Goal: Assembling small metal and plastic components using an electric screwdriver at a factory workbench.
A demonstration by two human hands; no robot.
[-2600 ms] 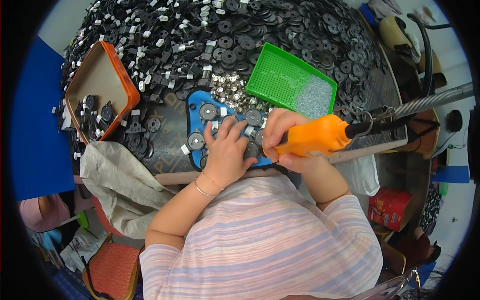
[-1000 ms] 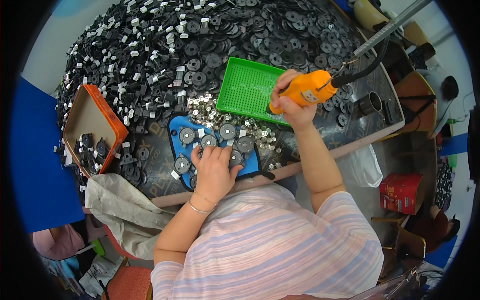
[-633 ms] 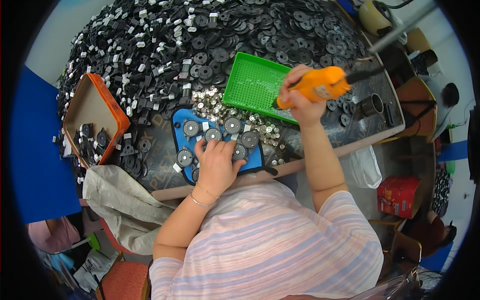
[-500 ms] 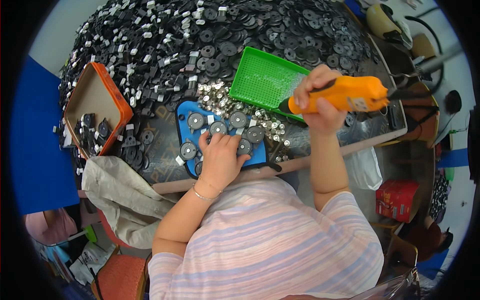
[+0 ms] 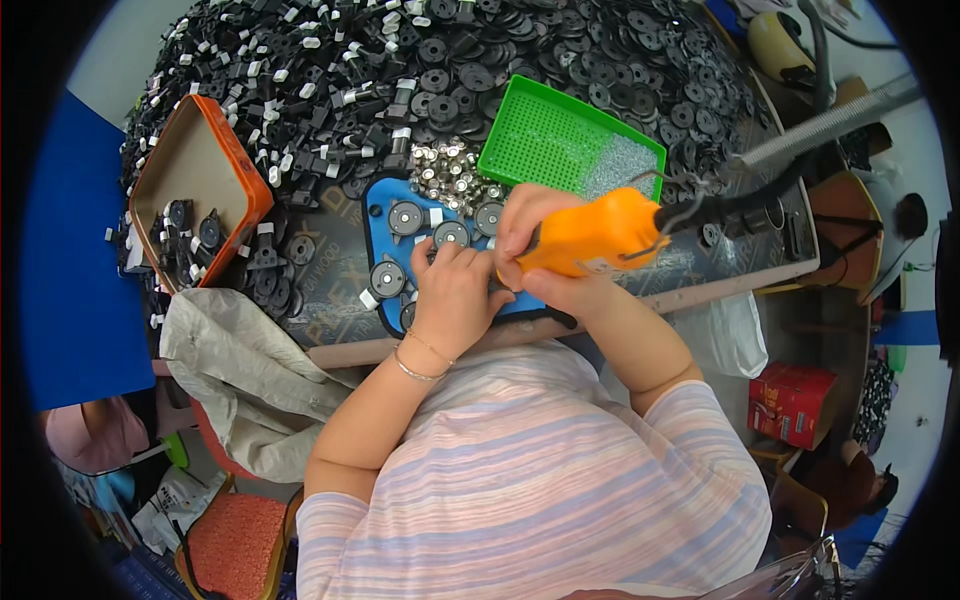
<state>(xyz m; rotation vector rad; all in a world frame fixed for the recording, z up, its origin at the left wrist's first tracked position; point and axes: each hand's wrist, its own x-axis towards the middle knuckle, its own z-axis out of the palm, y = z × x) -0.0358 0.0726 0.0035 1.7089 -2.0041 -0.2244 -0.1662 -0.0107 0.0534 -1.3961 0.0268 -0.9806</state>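
Note:
My right hand (image 5: 528, 214) is wrapped around an orange electric screwdriver (image 5: 603, 232). Its tip points down at the right part of a blue, black-edged work board (image 5: 380, 232), where my hands hide the contact point. Across the same board, my left hand (image 5: 450, 298) bends its fingers and thumb around a black round part that is mostly covered. Several more black round parts (image 5: 405, 218) with metal centres and white tabs sit on the board. Just beyond it lies a heap of small shiny metal pieces (image 5: 455, 178).
A green perforated tray (image 5: 512, 100) holds small silvery pieces (image 5: 622, 165). An orange-rimmed box (image 5: 262, 190) with black parts stands left. Black discs (image 5: 560, 45) and white-tipped parts (image 5: 290, 80) are piled behind. A coiled spring (image 5: 830, 130) and cable stretch to the right.
My right hand has brought the screwdriver from over the green tray leftward and down to the blue board. My left hand stays on the board; the whole view has shifted slightly.

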